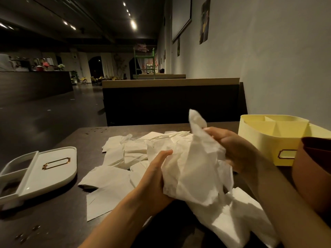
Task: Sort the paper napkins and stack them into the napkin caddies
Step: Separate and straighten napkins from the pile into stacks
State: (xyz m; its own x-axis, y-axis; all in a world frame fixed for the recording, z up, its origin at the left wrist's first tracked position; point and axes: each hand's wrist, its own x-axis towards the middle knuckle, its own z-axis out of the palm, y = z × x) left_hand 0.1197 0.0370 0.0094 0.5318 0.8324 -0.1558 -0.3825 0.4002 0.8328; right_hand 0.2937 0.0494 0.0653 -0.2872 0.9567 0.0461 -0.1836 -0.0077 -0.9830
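A crumpled bunch of white paper napkins is held up above the table between both hands. My left hand grips its lower left side and my right hand grips its upper right side. More white napkins lie scattered flat over the dark table, and others spread out under my right forearm. A white caddy lies on its side at the left. A yellow caddy with dividers stands at the right, with no napkins visible inside. A brown caddy stands at the right edge.
The dark wooden table carries small metal bits near its front left corner. A dark booth backrest stands behind the table, and a pale wall runs along the right. An open dark floor lies to the left.
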